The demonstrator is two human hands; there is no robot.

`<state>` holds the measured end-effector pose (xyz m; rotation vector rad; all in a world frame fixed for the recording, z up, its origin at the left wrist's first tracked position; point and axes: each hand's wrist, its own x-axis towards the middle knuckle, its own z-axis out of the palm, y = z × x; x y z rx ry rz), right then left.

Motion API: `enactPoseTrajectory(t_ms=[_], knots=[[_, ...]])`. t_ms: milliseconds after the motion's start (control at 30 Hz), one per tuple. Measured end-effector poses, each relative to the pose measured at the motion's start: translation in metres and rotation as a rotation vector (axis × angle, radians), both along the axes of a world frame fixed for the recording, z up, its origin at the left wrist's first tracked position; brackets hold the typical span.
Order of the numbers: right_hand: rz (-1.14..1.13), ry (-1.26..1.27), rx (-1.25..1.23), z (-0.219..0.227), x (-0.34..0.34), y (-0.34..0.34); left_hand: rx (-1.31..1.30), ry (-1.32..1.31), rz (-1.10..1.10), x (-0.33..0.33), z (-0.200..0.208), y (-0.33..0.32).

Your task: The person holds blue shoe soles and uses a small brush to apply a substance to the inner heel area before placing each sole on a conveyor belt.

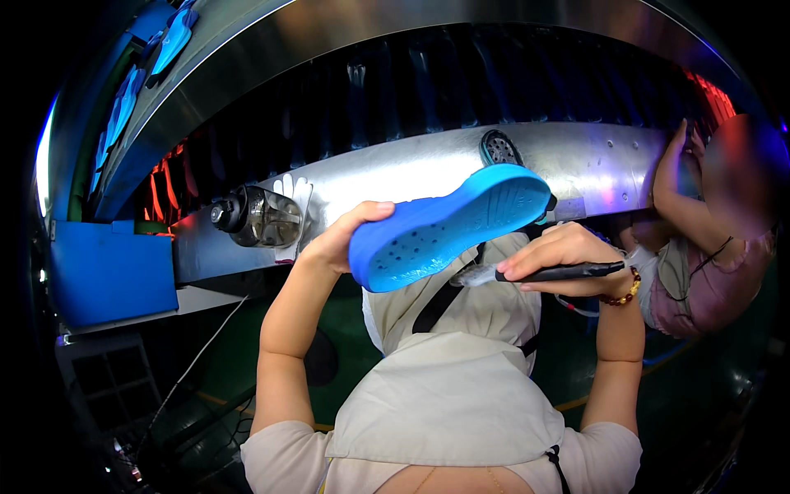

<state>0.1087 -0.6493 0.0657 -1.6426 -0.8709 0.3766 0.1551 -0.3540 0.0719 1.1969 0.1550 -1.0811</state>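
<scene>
A two-tone blue shoe sole point(457, 226), darker at the side wall and lighter across its inner face, is held tilted over my lap. My left hand point(347, 235) grips it by its left end, thumb over the upper edge. Several small holes dot the lighter face. In my right hand point(572, 251) is a brush point(568, 272) with a black handle, pinched between thumb and fingers. Its pale bristles point left, just below the sole's lower edge; whether they touch it I cannot tell. A pale apron point(448, 387) covers my front.
A metal bench point(387, 165) runs across in front, below a dark opening hung with strips. On it are a dark see-through bottle point(267, 216), a white glove point(296, 193) and a small round perforated object point(499, 148). A blue box point(111, 276) stands left; a co-worker point(708, 280) sits right.
</scene>
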Motion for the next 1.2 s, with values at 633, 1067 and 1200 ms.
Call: enactPoseTrajectory(t_ms=[633,1067,1200], knots=[[-0.434,0.372,0.152,-0.036,0.003,0.048,-0.648,0.161,0.463,0.005,-0.094,-0.039],[-0.630,0.044,0.074,-0.055,0.018,0.062,-0.579,0.156,0.494,-0.007,-0.092,-0.056],[-0.487,-0.398,-0.106,-0.045,-0.007,0.072,-0.465,0.132,0.628,-0.003,-0.091,-0.048]])
